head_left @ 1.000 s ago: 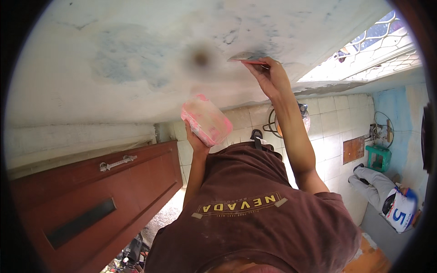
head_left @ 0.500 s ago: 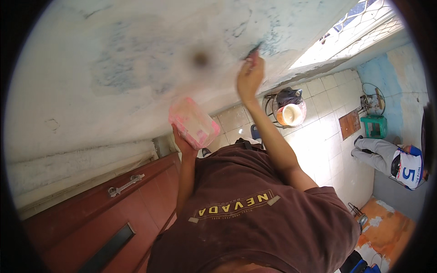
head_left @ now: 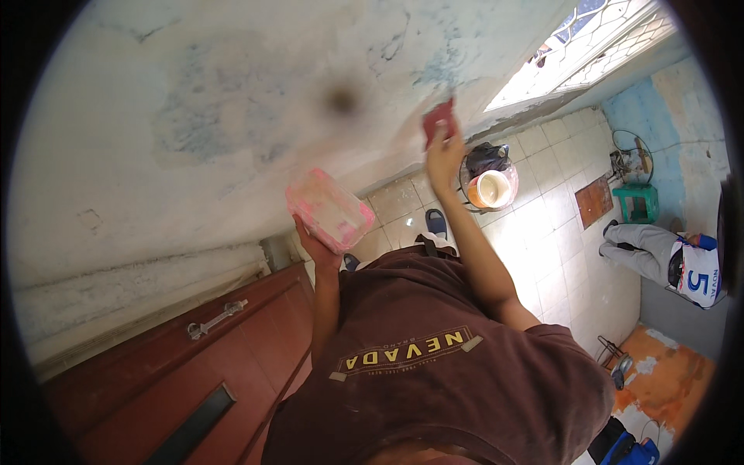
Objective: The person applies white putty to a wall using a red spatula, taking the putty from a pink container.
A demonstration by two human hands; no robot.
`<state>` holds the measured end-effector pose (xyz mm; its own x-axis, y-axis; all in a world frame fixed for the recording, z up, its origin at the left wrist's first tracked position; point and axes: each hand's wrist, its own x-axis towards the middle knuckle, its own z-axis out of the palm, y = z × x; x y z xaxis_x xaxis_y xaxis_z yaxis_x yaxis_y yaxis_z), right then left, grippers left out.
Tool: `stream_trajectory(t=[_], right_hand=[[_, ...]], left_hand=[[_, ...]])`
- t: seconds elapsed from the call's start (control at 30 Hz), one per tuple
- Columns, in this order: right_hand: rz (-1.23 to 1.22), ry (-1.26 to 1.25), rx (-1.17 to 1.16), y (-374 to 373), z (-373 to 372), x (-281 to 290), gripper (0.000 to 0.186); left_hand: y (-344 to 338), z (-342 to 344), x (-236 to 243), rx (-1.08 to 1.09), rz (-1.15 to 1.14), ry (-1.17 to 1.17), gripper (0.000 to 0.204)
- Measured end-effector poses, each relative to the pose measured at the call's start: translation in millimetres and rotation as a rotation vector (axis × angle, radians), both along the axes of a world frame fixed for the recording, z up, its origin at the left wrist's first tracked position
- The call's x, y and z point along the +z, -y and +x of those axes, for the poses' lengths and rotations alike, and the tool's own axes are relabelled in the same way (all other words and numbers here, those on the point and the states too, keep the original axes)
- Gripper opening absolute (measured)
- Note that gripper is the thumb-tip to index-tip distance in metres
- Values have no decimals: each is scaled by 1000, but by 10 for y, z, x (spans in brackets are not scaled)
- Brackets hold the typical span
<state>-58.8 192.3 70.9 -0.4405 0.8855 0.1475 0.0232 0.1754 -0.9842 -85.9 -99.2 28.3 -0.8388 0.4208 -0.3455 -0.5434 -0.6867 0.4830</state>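
In my left hand point(head_left: 311, 242) is a rectangular plastic container point(head_left: 331, 211) smeared with pink and pale material, gripped by its side below the wall. My right hand point(head_left: 445, 153) is closed on a flat red scraper point(head_left: 439, 120), slightly blurred, held at the wall point(head_left: 232, 101) a little under a bluish, mottled patch. The wall is whitish with cracks and uneven patches, and a dark blurry spot sits in the upper middle of the picture.
A bucket point(head_left: 488, 188) and black bag point(head_left: 483, 157) rest on a stand over the tiled floor point(head_left: 544, 217). A person point(head_left: 688, 267) lies or sits at right, near a green stool point(head_left: 638, 205). A red door point(head_left: 178, 387) is at lower left, a grilled window point(head_left: 581, 46) at upper right.
My view has shifted. My right hand first swung upward, then came down with the red scraper, now turned more upright. The container stays in my left hand.
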Motion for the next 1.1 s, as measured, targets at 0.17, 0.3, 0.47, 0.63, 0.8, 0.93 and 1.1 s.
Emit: stream_trajectory(t=[0.17,0.3,0.47,0.63,0.8,0.93,1.1], right_hand=[[-333,-318,-17,-603,-229,-127,38],[-245,-275,-107,-324,-468,-146,37],[2,-262,-92,579,-604,294,35],[243,-235,16,807,-562,323,34],[-57,-180,88,46,-111,-49,31],[-258,-181,-190,-472,-54,-162,30],[23,-2,-350,-97,-670,-15,30]], left_hand=[[-20,195,10,14,52,35,73],[117,235,-104,80,-9,-30,73],[245,216,-81,137,-42,-97,70],[254,163,-73,113,-47,-78,69],[22,140,61,63,-65,-41,70],[-104,131,7,27,-20,-20,71],[-137,194,-31,-26,-13,-41,73]])
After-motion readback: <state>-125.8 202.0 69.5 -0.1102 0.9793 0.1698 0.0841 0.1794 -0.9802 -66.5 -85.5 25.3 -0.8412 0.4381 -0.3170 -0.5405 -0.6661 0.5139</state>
